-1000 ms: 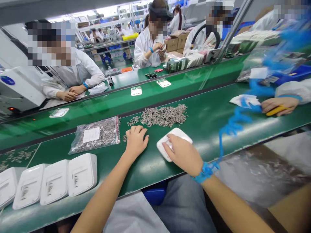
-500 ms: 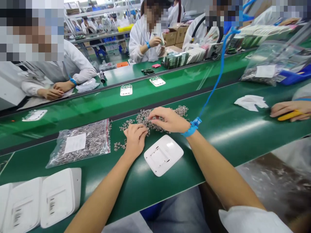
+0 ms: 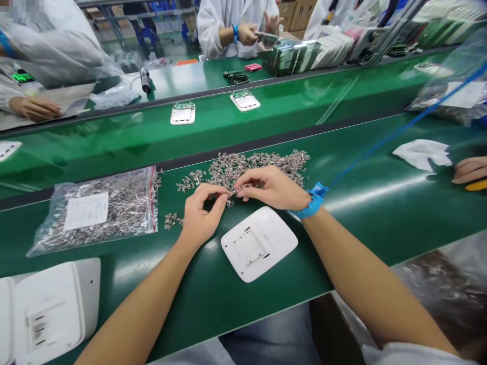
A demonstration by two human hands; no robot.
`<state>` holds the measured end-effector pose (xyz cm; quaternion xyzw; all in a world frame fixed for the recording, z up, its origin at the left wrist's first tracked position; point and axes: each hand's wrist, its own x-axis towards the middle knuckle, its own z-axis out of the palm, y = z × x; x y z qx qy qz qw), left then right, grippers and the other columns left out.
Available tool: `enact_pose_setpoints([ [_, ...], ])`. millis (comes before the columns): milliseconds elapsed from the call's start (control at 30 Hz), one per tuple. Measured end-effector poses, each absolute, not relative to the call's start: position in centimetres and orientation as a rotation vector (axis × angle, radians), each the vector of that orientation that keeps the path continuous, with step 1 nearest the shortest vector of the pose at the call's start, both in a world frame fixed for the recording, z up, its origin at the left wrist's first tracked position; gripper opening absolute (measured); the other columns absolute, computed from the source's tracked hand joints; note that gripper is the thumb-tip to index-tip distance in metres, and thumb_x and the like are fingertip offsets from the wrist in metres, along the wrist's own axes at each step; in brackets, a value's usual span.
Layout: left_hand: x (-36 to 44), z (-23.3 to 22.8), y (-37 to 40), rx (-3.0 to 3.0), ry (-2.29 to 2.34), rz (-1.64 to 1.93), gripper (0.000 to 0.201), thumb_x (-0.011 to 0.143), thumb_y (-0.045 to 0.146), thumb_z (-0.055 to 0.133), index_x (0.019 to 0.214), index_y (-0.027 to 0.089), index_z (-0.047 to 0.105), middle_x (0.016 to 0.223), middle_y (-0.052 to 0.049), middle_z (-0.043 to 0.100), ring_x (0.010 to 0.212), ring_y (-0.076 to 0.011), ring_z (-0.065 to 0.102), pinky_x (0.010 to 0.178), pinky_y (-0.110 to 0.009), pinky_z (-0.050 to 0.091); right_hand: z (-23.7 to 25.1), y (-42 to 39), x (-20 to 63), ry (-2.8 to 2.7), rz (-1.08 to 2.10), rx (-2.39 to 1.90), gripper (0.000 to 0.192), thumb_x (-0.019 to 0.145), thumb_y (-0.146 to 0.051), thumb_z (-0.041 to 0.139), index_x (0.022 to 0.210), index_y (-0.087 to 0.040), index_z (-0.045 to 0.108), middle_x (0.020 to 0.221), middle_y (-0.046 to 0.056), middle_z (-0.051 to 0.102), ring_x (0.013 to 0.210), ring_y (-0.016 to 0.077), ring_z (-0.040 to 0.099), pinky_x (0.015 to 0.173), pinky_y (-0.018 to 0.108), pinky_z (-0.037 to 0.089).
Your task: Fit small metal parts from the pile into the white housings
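Metal clips (image 3: 243,170) — both hands (image 3: 200,215) (image 3: 272,187) pinch, seemingly, one tiny piece — fingertips hide it.

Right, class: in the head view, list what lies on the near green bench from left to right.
White cases → bag of metal parts → left hand → white cover → right hand → blue wrist strap → white cloth → another person's hand.
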<state>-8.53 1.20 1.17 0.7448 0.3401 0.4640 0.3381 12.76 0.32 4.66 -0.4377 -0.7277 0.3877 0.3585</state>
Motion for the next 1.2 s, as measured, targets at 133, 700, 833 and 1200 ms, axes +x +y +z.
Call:
enact_pose_setpoints([
  [133,-8.4,1.5,0.9,1.947,0.882,1.117,0.01,0.093,0.021,0.055,0.098,0.02,0.063,0.088,-0.002,0.069,0.078,-0.0135,0.062,0.071,-0.029,0.047,4.7,0.2,12.8,-1.962,0.891,-1.068,0.015,0.09,-0.025,0.065,0.099,-0.019,0.075,0.086,0.003,0.075,0.078,0.0157,0.069,0.071,0.028,0.054],
  [700,-8.3,1.9,1.0,2.041,0.776,1.162,0.016,0.095,0.021,0.053,0.082,0.02,0.061,0.077,0.0,0.06,0.071,-0.0127,0.053,0.068,-0.029,0.044,5.3,-0.6,12.1,-2.004,0.661,-0.986,0.022,0.096,-0.029,0.058,0.108,-0.023,0.076,0.091,0.005,0.072,0.085,0.0164,0.065,0.074,0.031,0.054],
  [833,-8.2,1.9,1.0,2.035,0.744,1.159,0.016,0.095,0.023,0.052,0.082,0.02,0.061,0.079,-0.002,0.061,0.074,-0.0139,0.055,0.07,-0.03,0.046,5.7,-1.0,12.0,-1.842,0.82,-1.002,0.014,0.091,-0.029,0.067,0.096,-0.024,0.078,0.085,0.004,0.072,0.077,0.0151,0.065,0.066,0.029,0.055],
  [1200,-8.3,1.7,0.9,2.018,0.773,1.149,0.01,0.09,0.03,0.067,0.093,0.021,0.066,0.079,0.0,0.066,0.071,-0.0118,0.057,0.066,-0.026,0.047,5.1,-1.5,10.7,-1.608,1.085,-1.06,0.014,0.083,-0.03,0.076,0.09,-0.017,0.072,0.08,0.003,0.074,0.074,0.0159,0.072,0.066,0.028,0.061],
])
